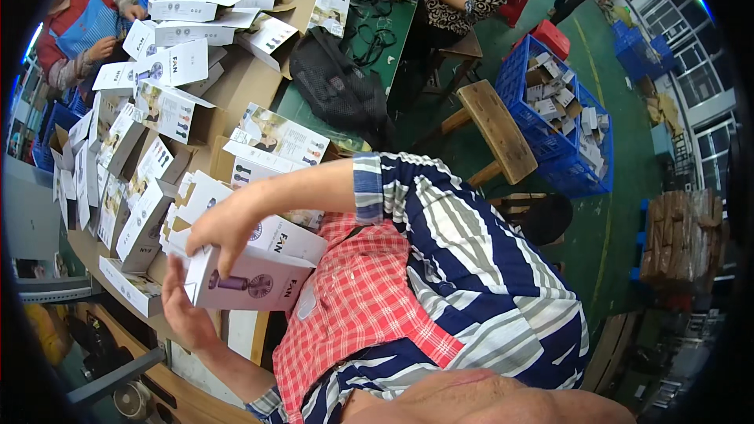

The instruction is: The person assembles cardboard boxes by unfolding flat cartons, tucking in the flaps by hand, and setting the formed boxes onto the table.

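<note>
Right hand [221,226]: you grasp the fan box [263,283], contents hidden.
Left hand [187,312]: yours, unclenched, at its end.
Blue crate [547,147]: small cartons [550,100] inside.

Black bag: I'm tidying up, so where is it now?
In the head view, the black bag lies at upper centre on the green table, right of the brown cardboard.

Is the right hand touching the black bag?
Apart. The head view plainly shows a gap, with a printed box between the right hand and the black bag.
</note>
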Demonstrator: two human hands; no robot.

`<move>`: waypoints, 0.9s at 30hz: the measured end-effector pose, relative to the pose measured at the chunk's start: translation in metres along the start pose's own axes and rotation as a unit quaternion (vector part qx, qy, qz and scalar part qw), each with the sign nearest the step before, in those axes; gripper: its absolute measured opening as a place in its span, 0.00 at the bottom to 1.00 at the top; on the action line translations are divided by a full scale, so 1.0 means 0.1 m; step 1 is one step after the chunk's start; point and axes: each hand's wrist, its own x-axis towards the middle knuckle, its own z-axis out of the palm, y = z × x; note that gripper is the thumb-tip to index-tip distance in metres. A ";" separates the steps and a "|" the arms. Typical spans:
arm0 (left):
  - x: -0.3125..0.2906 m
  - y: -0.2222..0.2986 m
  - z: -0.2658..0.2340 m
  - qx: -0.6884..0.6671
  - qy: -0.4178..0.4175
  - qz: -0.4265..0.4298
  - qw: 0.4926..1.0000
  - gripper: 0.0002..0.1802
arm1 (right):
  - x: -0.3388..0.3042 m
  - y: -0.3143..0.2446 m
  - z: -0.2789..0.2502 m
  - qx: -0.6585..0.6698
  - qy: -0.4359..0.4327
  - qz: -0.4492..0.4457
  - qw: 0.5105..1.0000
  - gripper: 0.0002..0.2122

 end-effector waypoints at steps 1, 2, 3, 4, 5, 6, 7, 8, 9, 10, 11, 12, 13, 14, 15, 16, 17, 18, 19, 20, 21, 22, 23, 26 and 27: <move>0.04 0.00 -0.13 -0.011 0.050 0.032 0.998 0.16 | 0.02 0.04 -0.06 -0.006 0.007 0.001 1.000 0.26; 0.09 -0.01 -0.32 -0.035 0.112 0.069 0.991 0.17 | 0.04 0.11 -0.18 -0.002 0.105 0.020 0.994 0.25; 0.13 0.01 -0.45 -0.022 0.146 0.094 0.985 0.18 | 0.05 0.19 -0.41 0.029 0.189 0.069 0.979 0.26; 0.17 0.00 -0.58 -0.013 0.178 0.118 0.977 0.19 | -0.01 0.17 -0.59 0.142 0.316 0.053 0.937 0.27; 0.16 -0.02 -0.68 0.017 0.264 0.130 0.955 0.21 | 0.03 0.22 -0.74 0.279 0.390 0.078 0.874 0.26; 0.18 -0.08 -0.66 0.014 0.266 0.131 0.955 0.21 | 0.05 0.21 -0.74 0.356 0.472 0.053 0.805 0.23; 0.22 -0.11 -0.58 0.046 0.288 0.099 0.951 0.23 | 0.11 0.39 -0.68 0.206 0.434 0.161 0.862 0.24; 0.24 -0.19 -0.54 0.079 0.311 0.065 0.945 0.25 | 0.16 0.62 -0.55 0.049 0.378 0.265 0.886 0.26; 0.26 -0.35 -0.70 0.100 0.273 0.047 0.956 0.29 | 0.16 0.61 -0.36 0.023 0.313 0.202 0.928 0.28; 0.30 -0.41 -0.63 0.101 0.269 0.047 0.957 0.29 | 0.19 0.67 -0.17 -0.009 0.272 0.272 0.923 0.28; 0.35 -0.50 -0.56 0.119 0.243 0.023 0.962 0.31 | 0.25 0.80 0.09 -0.065 0.242 0.301 0.920 0.25; 0.41 -0.58 -0.45 0.134 0.219 -0.001 0.966 0.33 | 0.29 0.78 0.27 -0.064 0.251 0.300 0.918 0.25; 0.48 -0.64 -0.31 0.150 0.187 -0.025 0.971 0.35 | 0.30 0.75 0.38 -0.063 0.266 0.302 0.913 0.25; 0.50 -0.67 -0.23 0.167 0.154 -0.049 0.973 0.38 | 0.34 0.73 0.46 -0.069 0.283 0.262 0.920 0.25; 0.47 -0.65 -0.14 0.169 0.150 -0.051 0.973 0.38 | 0.35 0.71 0.50 -0.072 0.304 0.223 0.923 0.25; 0.42 -0.60 -0.07 0.232 0.164 -0.045 0.958 0.39 | 0.32 0.54 0.50 -0.142 0.302 0.231 0.914 0.29; 0.38 -0.54 -0.01 0.292 0.179 -0.038 0.939 0.39 | 0.28 0.47 0.52 -0.141 0.301 0.232 0.914 0.29; 0.32 -0.48 0.04 0.294 0.176 -0.039 0.939 0.39 | 0.23 0.39 0.52 -0.179 0.336 0.184 0.906 0.31; 0.24 -0.43 0.05 0.332 0.161 -0.005 0.929 0.39 | 0.18 0.31 0.51 -0.215 0.366 0.133 0.895 0.34; 0.18 -0.36 0.09 0.369 0.145 0.029 0.918 0.38 | 0.12 0.23 0.49 -0.213 0.366 0.134 0.896 0.34; 0.05 -0.23 0.23 0.314 0.135 0.041 0.939 0.33 | 0.06 0.10 0.46 -0.196 0.375 0.084 0.902 0.35; 0.01 -0.19 0.09 0.205 0.114 0.031 0.972 0.29 | 0.01 -0.03 0.44 -0.174 0.380 0.033 0.908 0.36; -0.01 -0.14 -0.03 0.095 0.084 0.021 0.992 0.26 | -0.08 -0.19 0.35 -0.069 0.378 0.020 0.923 0.36; -0.17 0.07 0.14 0.012 0.061 0.009 0.998 0.18 | -0.26 -0.58 0.20 0.116 0.321 -0.002 0.940 0.23; -0.21 0.09 0.13 0.038 0.048 0.021 0.998 0.17 | -0.31 -0.67 0.16 0.127 0.219 0.019 0.967 0.18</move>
